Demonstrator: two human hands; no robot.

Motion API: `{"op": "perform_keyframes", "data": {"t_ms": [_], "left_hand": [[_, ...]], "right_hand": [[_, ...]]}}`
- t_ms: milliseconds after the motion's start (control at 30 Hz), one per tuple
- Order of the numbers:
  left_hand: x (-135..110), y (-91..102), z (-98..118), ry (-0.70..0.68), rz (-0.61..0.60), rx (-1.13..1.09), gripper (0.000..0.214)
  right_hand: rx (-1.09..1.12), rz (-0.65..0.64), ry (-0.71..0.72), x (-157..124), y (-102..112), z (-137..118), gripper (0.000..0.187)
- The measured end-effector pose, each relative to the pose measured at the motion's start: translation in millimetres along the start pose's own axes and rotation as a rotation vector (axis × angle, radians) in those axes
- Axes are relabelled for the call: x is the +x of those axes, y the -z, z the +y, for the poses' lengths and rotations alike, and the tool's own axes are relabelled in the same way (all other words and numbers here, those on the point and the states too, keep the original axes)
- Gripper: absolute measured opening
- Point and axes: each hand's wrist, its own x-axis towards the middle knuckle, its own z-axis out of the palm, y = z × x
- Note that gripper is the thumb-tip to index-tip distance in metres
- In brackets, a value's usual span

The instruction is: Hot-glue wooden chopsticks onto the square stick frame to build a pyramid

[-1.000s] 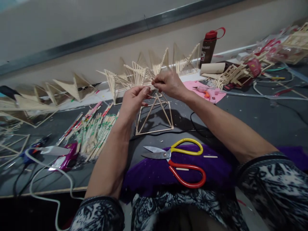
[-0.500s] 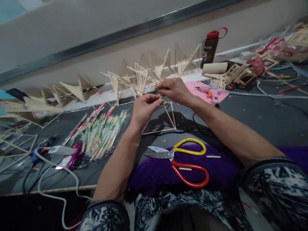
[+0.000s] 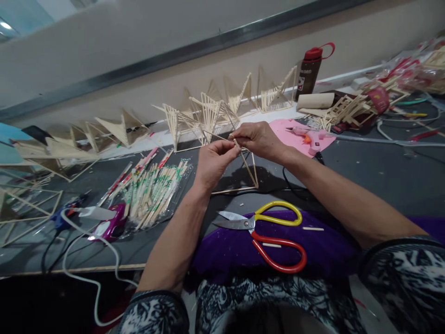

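Observation:
Before me stands a small frame of thin wooden sticks [image 3: 233, 189], its lower edge on the dark table. My left hand [image 3: 216, 162] is closed, thumb and forefinger pinching the frame's top where sticks meet. Close beside it, my right hand [image 3: 260, 139] is closed too, its fingertips pinched on a thin wooden stick [image 3: 217, 135] at the same joint. The exact contact is partly hidden by my fingers. Nearer to me lie large scissors [image 3: 247, 224] with one yellow and one red handle, blades apart, partly on purple cloth [image 3: 217, 253].
Packets of wooden sticks [image 3: 156, 195] lie left, beside a purple device [image 3: 113, 225] and a blue glue gun [image 3: 62, 218] with cords. A pink glue gun [image 3: 314, 137] rests on pink paper [image 3: 283, 127]. Finished-looking stick models [image 3: 210, 113] line the wall near a bottle [image 3: 309, 72].
The view has shifted slightly, so everything appears a little further right. Both hands stay pinched at the top of the stick frame, with only small finger movement.

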Motion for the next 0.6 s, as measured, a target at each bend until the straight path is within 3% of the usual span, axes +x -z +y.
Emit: {"op": "perform_keyframes", "data": {"t_ms": [600], "left_hand": [[-4.0, -1.9, 0.1, -0.015, 0.042, 0.016, 0.018]], "right_hand": [[0.018, -0.006, 0.137, -13.2, 4.8, 0.7, 0.022]]}}
